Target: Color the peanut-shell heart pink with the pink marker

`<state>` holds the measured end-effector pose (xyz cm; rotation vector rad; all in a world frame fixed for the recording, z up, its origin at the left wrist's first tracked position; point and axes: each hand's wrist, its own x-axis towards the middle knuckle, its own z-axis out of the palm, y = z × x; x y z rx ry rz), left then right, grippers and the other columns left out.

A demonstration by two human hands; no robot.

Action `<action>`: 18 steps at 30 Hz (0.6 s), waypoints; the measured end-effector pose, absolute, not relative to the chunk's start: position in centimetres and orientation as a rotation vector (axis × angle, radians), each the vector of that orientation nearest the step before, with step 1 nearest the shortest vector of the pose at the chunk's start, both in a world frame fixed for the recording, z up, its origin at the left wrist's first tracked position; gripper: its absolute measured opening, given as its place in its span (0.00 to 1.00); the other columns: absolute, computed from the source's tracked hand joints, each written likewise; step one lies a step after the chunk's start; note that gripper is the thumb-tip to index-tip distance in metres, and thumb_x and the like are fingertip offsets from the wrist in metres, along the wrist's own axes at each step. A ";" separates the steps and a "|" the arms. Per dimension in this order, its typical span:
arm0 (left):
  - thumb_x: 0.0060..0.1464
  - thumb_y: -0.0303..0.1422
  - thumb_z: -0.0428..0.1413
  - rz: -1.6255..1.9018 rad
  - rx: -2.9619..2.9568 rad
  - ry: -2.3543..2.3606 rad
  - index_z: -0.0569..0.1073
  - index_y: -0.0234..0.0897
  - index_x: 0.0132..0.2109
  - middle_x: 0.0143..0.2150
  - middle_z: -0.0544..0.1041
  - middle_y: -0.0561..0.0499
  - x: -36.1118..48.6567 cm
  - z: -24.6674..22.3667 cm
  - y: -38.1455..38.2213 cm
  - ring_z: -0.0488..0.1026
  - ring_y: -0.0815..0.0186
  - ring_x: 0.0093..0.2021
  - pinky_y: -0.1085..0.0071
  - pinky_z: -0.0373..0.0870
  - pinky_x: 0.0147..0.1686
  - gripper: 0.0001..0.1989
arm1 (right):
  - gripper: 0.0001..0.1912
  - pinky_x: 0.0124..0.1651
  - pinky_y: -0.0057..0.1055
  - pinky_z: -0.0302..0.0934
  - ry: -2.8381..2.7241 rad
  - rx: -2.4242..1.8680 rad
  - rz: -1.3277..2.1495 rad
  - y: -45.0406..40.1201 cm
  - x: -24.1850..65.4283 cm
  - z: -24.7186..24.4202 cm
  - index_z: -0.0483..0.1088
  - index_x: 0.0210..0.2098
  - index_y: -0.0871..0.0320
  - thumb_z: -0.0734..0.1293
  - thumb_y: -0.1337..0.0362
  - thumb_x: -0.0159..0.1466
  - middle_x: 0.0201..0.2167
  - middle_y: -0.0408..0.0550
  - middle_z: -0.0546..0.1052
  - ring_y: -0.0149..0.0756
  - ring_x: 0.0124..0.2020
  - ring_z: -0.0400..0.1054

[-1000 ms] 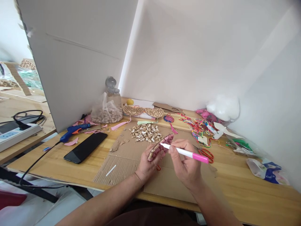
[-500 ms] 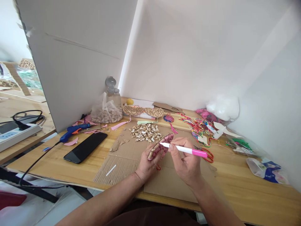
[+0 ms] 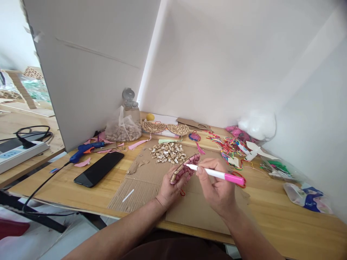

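My left hand (image 3: 170,191) is closed round a peanut-shell disc (image 3: 181,172), tilted up on its edge, its near face coloured pink. A red cord loop hangs below it. My right hand (image 3: 217,187) grips a white marker pen (image 3: 215,173) with a pink end, and its tip is at the disc's face; whether it touches I cannot tell. Both hands are above a cardboard sheet (image 3: 200,213). Just beyond them lies a heap of peanut shells (image 3: 169,152). Partly behind my right hand are red-handled scissors (image 3: 242,179).
A black phone (image 3: 99,169) and a blue glue gun (image 3: 86,150) with its cable lie at left. Behind are a bag of peanuts (image 3: 123,130), two shell-covered discs (image 3: 166,128) and a small tasselled disc (image 3: 194,136). Tangled coloured threads (image 3: 227,142) and plastic packets (image 3: 307,196) are at right.
My right hand and the marker have shifted slightly to the right along the disc. My left hand and the disc stay almost where they were.
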<state>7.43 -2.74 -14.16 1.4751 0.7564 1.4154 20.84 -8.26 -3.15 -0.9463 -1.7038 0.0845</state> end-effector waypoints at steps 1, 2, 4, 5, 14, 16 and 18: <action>0.62 0.41 0.58 1.412 1.481 0.763 0.79 0.38 0.46 0.47 0.81 0.44 7.4 -14.2 -2.7 0.78 0.57 0.49 0.62 0.73 0.53 0.13 | 0.03 0.45 0.40 0.65 -1.731 -0.938 0.057 -8.4 20.7 -3.1 0.69 0.39 0.54 0.66 0.69 0.67 0.35 0.47 0.74 0.40 0.40 0.71; 0.62 0.41 0.58 1.412 1.486 0.766 0.80 0.37 0.45 0.46 0.81 0.44 7.4 -14.2 -2.7 0.78 0.57 0.49 0.62 0.73 0.53 0.13 | 0.04 0.46 0.41 0.65 -1.752 -0.933 0.029 -8.4 20.5 -3.1 0.69 0.40 0.54 0.66 0.70 0.67 0.35 0.47 0.74 0.40 0.40 0.71; 0.62 0.41 0.58 1.418 1.494 0.763 0.80 0.38 0.45 0.46 0.81 0.44 7.4 -14.3 -2.7 0.77 0.56 0.49 0.61 0.73 0.53 0.13 | 0.05 0.46 0.41 0.65 -1.783 -0.928 -0.034 -8.5 20.3 -3.1 0.69 0.39 0.55 0.66 0.71 0.66 0.35 0.47 0.75 0.40 0.41 0.71; 0.62 0.41 0.58 1.424 1.499 0.760 0.80 0.38 0.46 0.47 0.81 0.44 7.4 -14.2 -2.7 0.77 0.57 0.49 0.61 0.73 0.53 0.13 | 0.05 0.46 0.42 0.65 -1.795 -0.925 -0.075 -8.5 20.2 -3.1 0.69 0.39 0.55 0.66 0.71 0.66 0.35 0.47 0.75 0.40 0.41 0.71; 0.61 0.39 0.58 1.451 1.548 0.742 0.80 0.38 0.45 0.47 0.80 0.45 7.2 -13.9 -2.7 0.76 0.58 0.48 0.62 0.70 0.56 0.11 | 0.06 0.46 0.42 0.64 -1.832 -0.926 -0.258 -8.3 19.9 -2.8 0.69 0.39 0.56 0.68 0.72 0.65 0.35 0.47 0.76 0.39 0.41 0.72; 0.61 0.40 0.58 1.434 1.544 0.741 0.80 0.38 0.44 0.47 0.80 0.44 7.3 -13.9 -2.8 0.77 0.58 0.48 0.62 0.72 0.54 0.12 | 0.07 0.47 0.42 0.64 -1.803 -0.926 -0.272 -8.2 20.1 -2.5 0.69 0.40 0.55 0.68 0.72 0.65 0.36 0.48 0.76 0.40 0.41 0.72; 0.61 0.42 0.58 1.423 1.505 0.752 0.80 0.38 0.48 0.49 0.81 0.43 7.4 -13.9 -2.8 0.78 0.57 0.47 0.62 0.74 0.52 0.15 | 0.07 0.47 0.42 0.65 -1.776 -0.930 -0.247 -8.2 20.3 -2.2 0.69 0.40 0.55 0.68 0.72 0.65 0.36 0.48 0.76 0.40 0.41 0.72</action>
